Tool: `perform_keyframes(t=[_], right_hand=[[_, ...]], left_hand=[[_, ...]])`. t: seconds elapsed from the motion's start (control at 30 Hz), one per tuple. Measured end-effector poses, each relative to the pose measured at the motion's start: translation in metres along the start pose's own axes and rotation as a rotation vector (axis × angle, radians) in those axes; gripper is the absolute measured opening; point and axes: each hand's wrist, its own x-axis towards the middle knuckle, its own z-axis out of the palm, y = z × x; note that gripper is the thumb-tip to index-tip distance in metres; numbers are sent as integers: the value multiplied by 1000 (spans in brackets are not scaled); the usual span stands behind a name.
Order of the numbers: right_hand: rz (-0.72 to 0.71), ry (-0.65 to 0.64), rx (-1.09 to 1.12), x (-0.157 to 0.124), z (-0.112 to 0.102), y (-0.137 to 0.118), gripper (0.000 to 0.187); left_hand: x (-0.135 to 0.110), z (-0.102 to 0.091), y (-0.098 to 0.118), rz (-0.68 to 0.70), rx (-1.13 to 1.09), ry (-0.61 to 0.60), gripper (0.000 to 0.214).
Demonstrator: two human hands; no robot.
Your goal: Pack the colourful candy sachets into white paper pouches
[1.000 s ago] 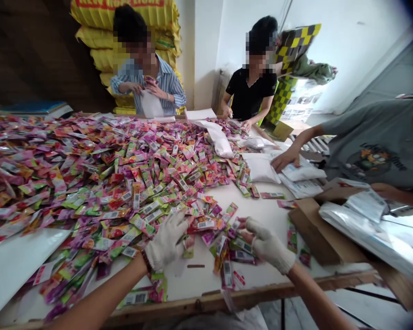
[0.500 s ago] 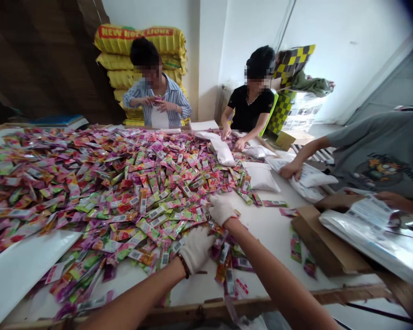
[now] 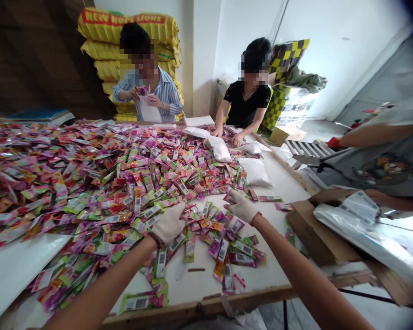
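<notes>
A broad heap of small printed packets (image 3: pixel 99 183), pink, green, purple and orange, covers the table. My left hand (image 3: pixel 170 223), in a white knit glove, lies against the heap's near edge, its fingers stretched forward and touching packets. To the right, my gloved right hand (image 3: pixel 241 206) is open with its fingers apart, holding nothing. Its fingertips are just beside a smaller cluster of packets (image 3: pixel 223 238) spread between and below my hands. One green-and-pink packet (image 3: pixel 142 301) rests near the front edge.
Across the table, two people handle white bags. A filled white bag (image 3: pixel 254 172) lies beyond my right hand. On the right, a cardboard box (image 3: pixel 316 224) and plastic packaging (image 3: pixel 368 238) stand before a person in grey. A white sheet (image 3: pixel 24 270) lies at left.
My hands have moved apart, and a cluster of packets now lies loose between them. The person at right has lifted an arm away, and the white bags under that hand are gone from the table.
</notes>
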Motion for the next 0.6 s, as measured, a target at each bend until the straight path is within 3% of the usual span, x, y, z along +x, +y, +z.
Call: perform_keyframes(t=[0.17,0.27,0.4,0.5,0.6], right_hand=[[-77,-136,-114,-17,3,6,38],[-45,-151,-206,-19,5,13,28],[26,-79,-296,-25,-13,23,17],[83,-15,-282,-29,-25,15,29],[71,-20,-184,-25,-19,-10,33]], left_hand=[[41,-10,-14,73,202,-108,19],[37,-14,-14,96,207,7,18],[25,-22,-11,45,86,144,18],[25,-16,-3,-57,-16,62,17],[32,0,9,-75,14,-55,25]])
